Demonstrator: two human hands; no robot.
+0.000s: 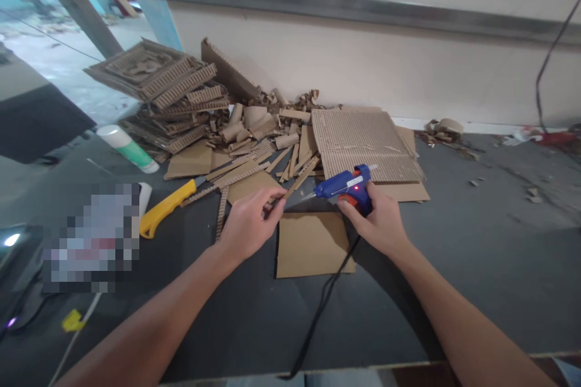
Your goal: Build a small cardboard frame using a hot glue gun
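Nearest me, a black cord crosses the flat cardboard sheet. At the sheet's far-left corner the left hand pinches a thin cardboard strip with thumb and forefinger, I think. At the far-right corner the right hand is curled around the blue glue gun, nozzle near the strip. Beyond the sheet is a scrap pile.

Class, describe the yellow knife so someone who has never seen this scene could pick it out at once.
Start at the heap of cardboard scraps against the pale wall, move down and left over the dark grey surface. There lies the knife, left of the left hand and below a white and green bottle. Its long bright yellow handle stands out from the brown strips beside it.
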